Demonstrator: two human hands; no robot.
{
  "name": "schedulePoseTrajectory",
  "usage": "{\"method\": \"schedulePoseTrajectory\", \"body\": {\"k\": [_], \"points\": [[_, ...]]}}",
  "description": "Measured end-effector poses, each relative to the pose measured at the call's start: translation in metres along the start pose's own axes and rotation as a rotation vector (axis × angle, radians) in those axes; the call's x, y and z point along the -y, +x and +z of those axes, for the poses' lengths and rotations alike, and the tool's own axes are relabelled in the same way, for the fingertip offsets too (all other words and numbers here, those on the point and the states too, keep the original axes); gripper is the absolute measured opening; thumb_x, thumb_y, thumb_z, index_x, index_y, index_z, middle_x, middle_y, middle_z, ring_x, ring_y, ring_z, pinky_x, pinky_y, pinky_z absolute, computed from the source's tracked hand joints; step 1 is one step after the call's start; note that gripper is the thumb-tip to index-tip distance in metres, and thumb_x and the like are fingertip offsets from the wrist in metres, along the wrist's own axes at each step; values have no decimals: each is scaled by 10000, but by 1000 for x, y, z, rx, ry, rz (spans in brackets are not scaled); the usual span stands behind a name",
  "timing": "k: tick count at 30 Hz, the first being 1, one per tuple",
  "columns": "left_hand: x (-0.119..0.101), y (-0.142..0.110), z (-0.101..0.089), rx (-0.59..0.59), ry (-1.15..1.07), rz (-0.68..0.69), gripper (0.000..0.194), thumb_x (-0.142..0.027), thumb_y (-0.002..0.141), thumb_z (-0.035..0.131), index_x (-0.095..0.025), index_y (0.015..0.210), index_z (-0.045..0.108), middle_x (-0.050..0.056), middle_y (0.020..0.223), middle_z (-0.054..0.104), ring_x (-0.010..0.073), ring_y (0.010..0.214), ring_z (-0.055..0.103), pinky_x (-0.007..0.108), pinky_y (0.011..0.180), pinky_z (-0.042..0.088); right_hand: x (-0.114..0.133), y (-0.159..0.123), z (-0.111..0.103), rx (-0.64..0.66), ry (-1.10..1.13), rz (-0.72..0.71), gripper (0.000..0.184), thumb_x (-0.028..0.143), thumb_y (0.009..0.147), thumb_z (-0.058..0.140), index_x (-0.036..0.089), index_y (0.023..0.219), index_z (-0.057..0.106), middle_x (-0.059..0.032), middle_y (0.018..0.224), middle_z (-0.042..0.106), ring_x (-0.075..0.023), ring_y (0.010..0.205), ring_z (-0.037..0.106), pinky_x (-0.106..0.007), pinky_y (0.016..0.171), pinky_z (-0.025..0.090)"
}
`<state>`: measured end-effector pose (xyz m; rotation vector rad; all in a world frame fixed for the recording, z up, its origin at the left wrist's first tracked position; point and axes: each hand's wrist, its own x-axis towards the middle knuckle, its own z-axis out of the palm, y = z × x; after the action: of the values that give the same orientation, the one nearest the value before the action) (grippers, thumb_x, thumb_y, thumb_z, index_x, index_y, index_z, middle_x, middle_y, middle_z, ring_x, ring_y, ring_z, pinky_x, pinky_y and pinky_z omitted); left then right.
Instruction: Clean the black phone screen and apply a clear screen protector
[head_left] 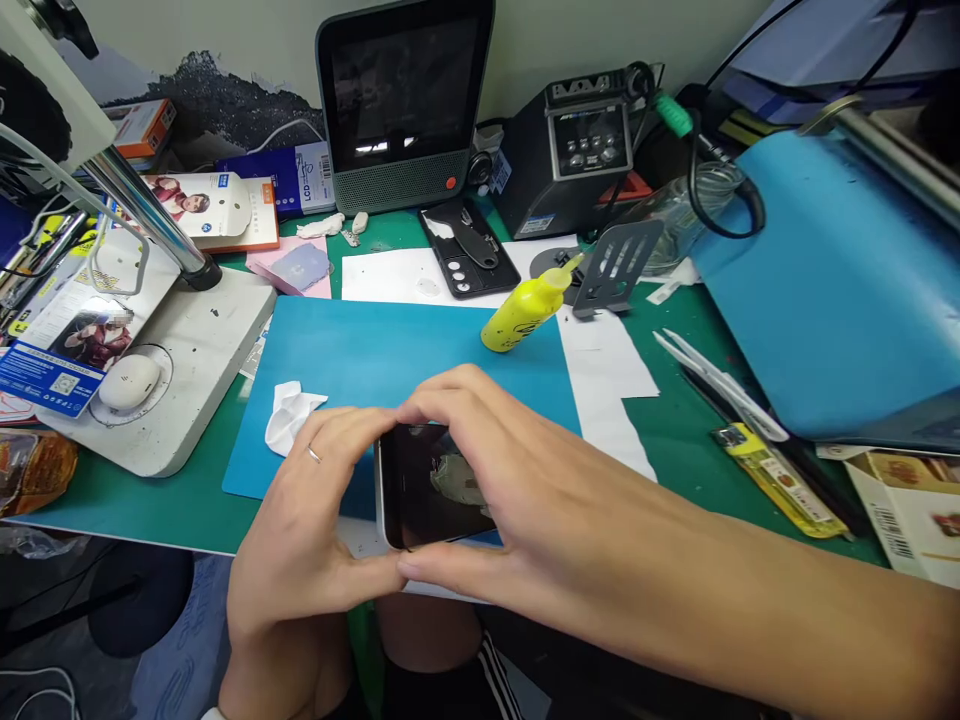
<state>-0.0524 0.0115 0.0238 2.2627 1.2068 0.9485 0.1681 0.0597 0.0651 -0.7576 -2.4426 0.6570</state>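
Observation:
A smartphone with a dark face and silver edge is held above the front of the blue mat. My left hand, with a ring on one finger, grips its left end. From the right, my right hand closes over the other end and hides part of it. The fingertips of both hands meet at the far edge, and the thumbs meet at the near edge. A greyish patch, perhaps a reflection, shows on the dark face. Crumpled white tissue lies left of my hands, and a yellow squeeze bottle stands behind them.
Behind the mat lies a black phone back cover. A grey phone stand is beside the bottle. White tweezers and a yellow-labelled tool lie right. A white stand base stands left, a smart display at the back.

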Motion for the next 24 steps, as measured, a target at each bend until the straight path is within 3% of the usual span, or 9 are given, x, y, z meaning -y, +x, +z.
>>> {"method": "schedulePoseTrajectory", "body": {"k": [4, 7, 11, 13, 18, 21, 24], "points": [[-4, -1, -2, 22, 12, -69, 664, -414, 872, 787, -249, 1423, 456, 86, 1342, 625, 261, 1236, 572, 365, 1062, 482, 2, 0, -5, 47, 25, 33, 648, 314, 820, 848, 163, 1333, 481, -118, 1193, 627, -247, 1046, 682, -349, 793, 640], [-5, -3, -6, 60, 57, -102, 663, -405, 877, 780, -248, 1421, 435, 89, 1338, 614, 263, 1222, 570, 369, 1035, 490, 1, -1, -15, 39, -19, 24, 616, 417, 873, 812, 167, 1353, 518, -125, 1194, 624, -233, 981, 697, -338, 737, 646], [-1, -7, -16, 144, 107, -127, 676, -318, 857, 796, -262, 1420, 426, 67, 1318, 625, 260, 1191, 582, 384, 1022, 485, -6, -3, -33, -112, -143, 13, 630, 631, 937, 666, 193, 1383, 583, -145, 1262, 628, -294, 1102, 682, -423, 835, 652], [3, -10, -23, 187, 114, -144, 672, -307, 857, 811, -276, 1410, 431, 54, 1332, 632, 262, 1200, 572, 391, 1021, 486, -12, -4, -38, -240, -152, 39, 654, 652, 899, 707, 224, 1385, 616, -128, 1267, 631, -306, 1133, 651, -472, 903, 627], [12, -13, -31, 285, 115, -209, 666, -323, 892, 803, -292, 1444, 432, 52, 1370, 634, 291, 1265, 527, 434, 1039, 496, -36, -13, -21, -480, 292, 42, 726, 389, 768, 920, 363, 1431, 625, -71, 1294, 531, -252, 1150, 656, -421, 950, 636], [14, -14, -29, 326, 139, -258, 711, -345, 892, 808, -300, 1489, 425, 61, 1362, 635, 315, 1288, 505, 457, 1031, 500, -60, -25, 0, -455, 419, 12, 761, 246, 776, 911, 401, 1455, 604, -52, 1312, 526, -240, 1236, 668, -412, 1090, 601], [13, -15, -27, 322, 222, -260, 734, -362, 892, 813, -311, 1511, 422, 67, 1330, 642, 343, 1323, 468, 497, 1073, 451, -87, -37, 12, -440, 398, -4, 784, 225, 771, 899, 410, 1466, 586, -48, 1322, 513, -239, 1204, 678, -404, 1053, 621]]}}
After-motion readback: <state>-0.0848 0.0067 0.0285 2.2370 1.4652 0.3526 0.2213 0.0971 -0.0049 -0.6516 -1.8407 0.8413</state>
